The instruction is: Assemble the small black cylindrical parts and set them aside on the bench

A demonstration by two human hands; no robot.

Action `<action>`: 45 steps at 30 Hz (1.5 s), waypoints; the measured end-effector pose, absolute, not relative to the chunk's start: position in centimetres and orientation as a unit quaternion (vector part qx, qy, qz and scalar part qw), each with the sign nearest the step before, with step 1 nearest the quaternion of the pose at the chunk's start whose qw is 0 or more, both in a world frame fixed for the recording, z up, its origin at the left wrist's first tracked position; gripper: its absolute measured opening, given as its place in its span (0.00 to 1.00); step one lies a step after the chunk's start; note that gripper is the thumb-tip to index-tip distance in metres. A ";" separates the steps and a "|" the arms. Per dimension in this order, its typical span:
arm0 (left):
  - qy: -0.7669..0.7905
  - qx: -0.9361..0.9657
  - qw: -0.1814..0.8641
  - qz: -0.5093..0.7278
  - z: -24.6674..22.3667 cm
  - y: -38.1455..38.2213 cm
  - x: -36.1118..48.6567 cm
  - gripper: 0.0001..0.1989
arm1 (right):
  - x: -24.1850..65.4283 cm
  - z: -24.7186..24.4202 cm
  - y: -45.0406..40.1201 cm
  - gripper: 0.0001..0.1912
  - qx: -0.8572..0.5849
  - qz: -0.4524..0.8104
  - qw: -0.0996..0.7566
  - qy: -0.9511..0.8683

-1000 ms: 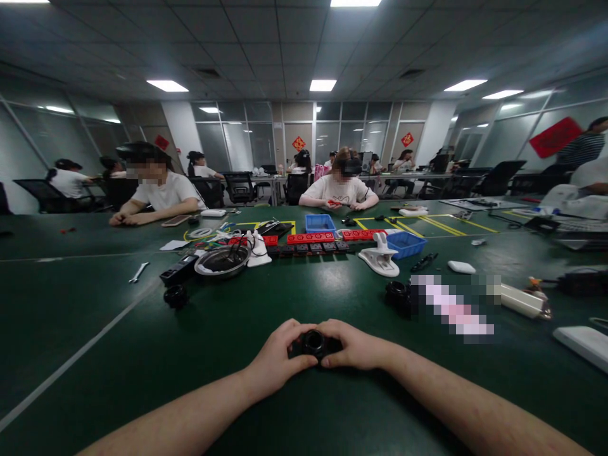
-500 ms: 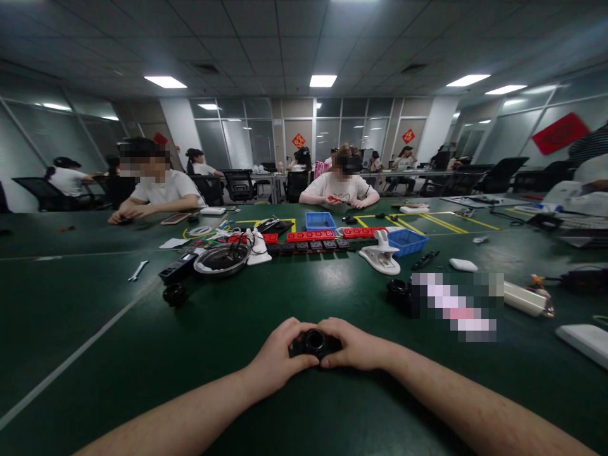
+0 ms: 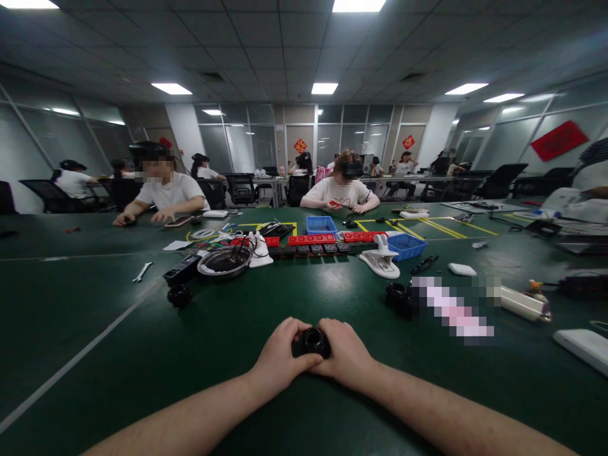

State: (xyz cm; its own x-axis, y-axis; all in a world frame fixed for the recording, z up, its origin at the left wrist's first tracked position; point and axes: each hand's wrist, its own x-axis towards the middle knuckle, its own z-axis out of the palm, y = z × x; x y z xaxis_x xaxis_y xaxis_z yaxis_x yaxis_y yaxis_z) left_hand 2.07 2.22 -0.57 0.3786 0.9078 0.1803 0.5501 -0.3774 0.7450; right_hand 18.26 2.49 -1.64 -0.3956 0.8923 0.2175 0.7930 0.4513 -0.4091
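Note:
Between my hands, near the front of the green table, is a black, glossy, rounded part [image 3: 313,341] with a ring-like opening facing me; its exact kind is not clear. My left hand [image 3: 281,356] is closed on its left side, the thumb along its lower edge. From the right, my right hand [image 3: 349,356] wraps round the part and covers much of that side. The fingertips behind it are hidden. A similar black part [image 3: 179,296] stands to the left, and another black ringed piece [image 3: 398,295] lies to the right.
Farther off are a metal bowl [image 3: 224,262] with cables, red socket strips [image 3: 311,239], blue trays [image 3: 407,247] and a white clip stand [image 3: 381,261]. A wrench [image 3: 142,272] lies left, a pale cylinder [image 3: 522,303] right. Co-workers sit across the table [image 3: 266,297].
My right hand has shifted left and closed farther round the black part, covering more of it. The view has tilted up slightly. A co-worker at the left has raised a hand.

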 end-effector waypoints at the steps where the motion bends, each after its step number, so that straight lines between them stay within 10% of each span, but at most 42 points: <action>1: 0.463 0.778 0.303 0.297 -0.5 2.2 2.0 0.15 | 18.4 -1.5 2.5 0.23 -0.492 0.139 0.214 -0.832; 22: 0.390 0.815 0.348 0.250 0.0 2.4 1.5 0.19 | 21.3 0.3 4.7 0.17 -0.309 0.340 0.133 -0.878; 45: 0.502 0.768 0.275 0.288 -0.1 1.7 2.4 0.15 | 18.4 -0.9 2.3 0.15 -0.541 0.109 0.146 -0.821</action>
